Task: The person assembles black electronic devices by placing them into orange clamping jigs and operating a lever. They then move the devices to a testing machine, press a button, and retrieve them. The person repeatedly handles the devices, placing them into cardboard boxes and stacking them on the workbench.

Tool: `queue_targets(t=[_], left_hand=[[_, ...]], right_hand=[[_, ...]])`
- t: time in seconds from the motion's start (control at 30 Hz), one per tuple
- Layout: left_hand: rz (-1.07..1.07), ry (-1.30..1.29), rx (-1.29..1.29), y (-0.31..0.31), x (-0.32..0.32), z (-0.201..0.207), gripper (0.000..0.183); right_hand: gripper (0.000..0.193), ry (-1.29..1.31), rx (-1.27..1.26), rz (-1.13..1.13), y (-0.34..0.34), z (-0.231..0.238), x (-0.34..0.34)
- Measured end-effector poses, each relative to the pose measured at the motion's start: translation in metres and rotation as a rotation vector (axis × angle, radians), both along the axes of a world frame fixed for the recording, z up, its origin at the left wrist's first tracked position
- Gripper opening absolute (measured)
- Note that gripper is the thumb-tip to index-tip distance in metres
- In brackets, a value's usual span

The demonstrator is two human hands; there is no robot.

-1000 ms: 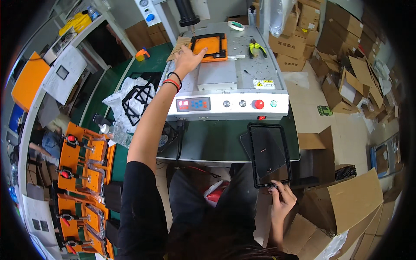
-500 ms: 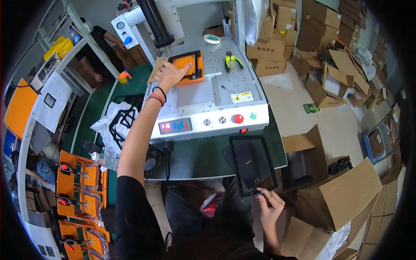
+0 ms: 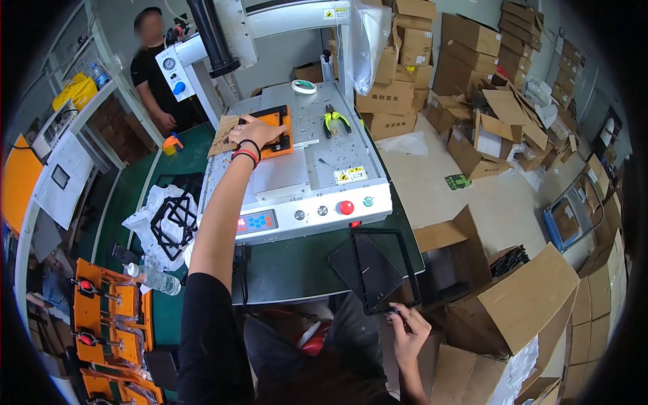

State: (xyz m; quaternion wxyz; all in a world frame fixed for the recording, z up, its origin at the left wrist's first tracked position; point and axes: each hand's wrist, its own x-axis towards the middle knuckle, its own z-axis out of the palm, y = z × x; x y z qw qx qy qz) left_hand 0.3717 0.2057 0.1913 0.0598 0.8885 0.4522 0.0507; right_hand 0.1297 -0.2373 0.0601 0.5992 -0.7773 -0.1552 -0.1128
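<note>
My left hand (image 3: 252,133) rests with fingers spread on an orange fixture plate (image 3: 278,150) on the bench machine. Its thumb lies toward a black rectangular frame (image 3: 286,135) seated on that plate; the fingertips are partly hidden. With my right hand (image 3: 409,329) I pinch the near edge of another black rectangular frame (image 3: 409,266), which hangs tilted past the table's front edge. Behind and partly inside its outline is a flat black panel (image 3: 371,268) at the table edge. A pale block (image 3: 280,177) sits in front of the orange plate.
Green-handled cutters (image 3: 335,123) and a tape roll (image 3: 304,86) lie on the machine bed. A black cylinder (image 3: 214,37) hangs above. Black frames (image 3: 174,219) and a bottle (image 3: 155,278) are at left. An open carton (image 3: 453,260) stands right. A person (image 3: 158,81) stands behind.
The view has shifted, and the person at the back shows more fully. The held frame and the black panel have come apart at an angle. My left hand stays on the orange plate.
</note>
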Motion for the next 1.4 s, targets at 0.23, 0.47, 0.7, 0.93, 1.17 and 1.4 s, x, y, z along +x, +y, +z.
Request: queue_targets(t=[0.23, 0.47, 0.7, 0.93, 1.17, 1.4], left_hand=[[-0.295, -0.27, 0.017, -0.045, -0.122, 0.038, 0.12], [-0.232, -1.14, -0.031, -0.128, -0.396, 0.01, 0.097], [-0.034, -0.963, -0.33, -0.118, -0.484, -0.059, 0.105], [-0.112, -1.055, -0.363, -0.109, -0.472, -0.069, 0.105], [-0.266, -1.025, -0.565, -0.136, -0.447, -0.079, 0.103], [-0.441, -0.898, -0.547, -0.165, -0.415, -0.075, 0.101]], right_hand=[[0.023, -0.193, 0.098, 0.01, 0.074, 0.044, 0.061], [0.016, -0.497, 0.057, 0.309, 0.269, 0.079, 0.148], [0.015, -0.537, -0.167, 0.27, 0.312, 0.071, 0.148], [0.038, -0.508, -0.643, 0.258, 0.29, 0.088, 0.141], [0.042, -0.534, -0.601, -0.314, 0.142, 0.007, 0.115], [0.05, -0.474, -0.766, -0.316, 0.125, -0.017, 0.124]])
